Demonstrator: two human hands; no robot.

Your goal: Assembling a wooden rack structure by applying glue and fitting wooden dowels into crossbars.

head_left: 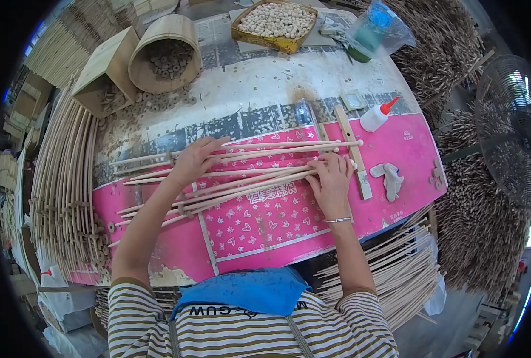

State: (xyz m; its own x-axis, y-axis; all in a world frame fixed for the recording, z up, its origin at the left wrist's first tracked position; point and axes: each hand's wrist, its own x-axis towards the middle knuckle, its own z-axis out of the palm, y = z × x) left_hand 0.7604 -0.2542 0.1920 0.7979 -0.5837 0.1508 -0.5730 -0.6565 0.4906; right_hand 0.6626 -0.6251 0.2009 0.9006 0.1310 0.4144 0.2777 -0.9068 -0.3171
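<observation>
i press my left hand (195, 160) and right hand (331, 179) flat, palms down, gripping nothing, to keep the wooden rods (247, 173) aligned against the wooden stop strip (352, 149).

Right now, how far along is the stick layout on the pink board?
Done: several thin wooden sticks lie side by side on the pink board, some with beads on their right ends. In hand: the left hand and right hand press flat on them, no closed grip. Left: the stick bundle at the left edge, the bead box and the glue bottle sit untouched.
</observation>
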